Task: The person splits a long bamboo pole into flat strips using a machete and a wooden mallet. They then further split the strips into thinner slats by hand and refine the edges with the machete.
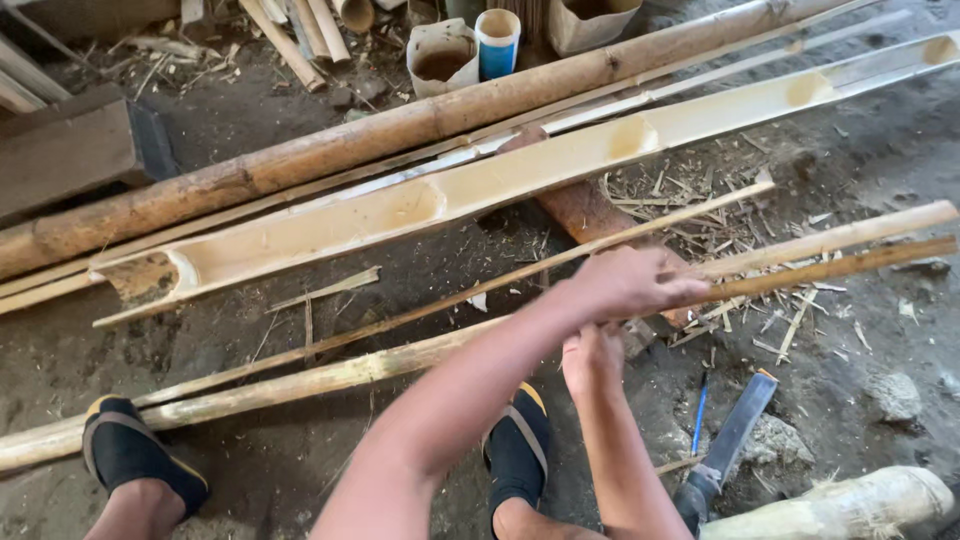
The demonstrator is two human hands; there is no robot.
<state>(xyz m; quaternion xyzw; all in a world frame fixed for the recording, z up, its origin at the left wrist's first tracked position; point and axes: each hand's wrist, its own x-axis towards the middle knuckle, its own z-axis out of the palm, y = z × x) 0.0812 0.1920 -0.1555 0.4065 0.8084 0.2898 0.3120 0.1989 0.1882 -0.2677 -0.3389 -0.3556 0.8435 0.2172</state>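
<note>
On the dirt floor [300, 100], among chips and shavings:

- Left hand [628, 283]: clenched around a split bamboo strip [830, 240], at mid-length.
- Right hand [592, 358]: just below the left, closed on the same strip's lower piece as far as shows.
- Halved bamboo culm [480, 190]: hollow side up, behind the strip.
- Whole bamboo pole [330, 150]: beside the halved culm.
- Machete [728, 440]: lying near the right forearm.
- Black shoes [125, 450]: under the strip.
</note>
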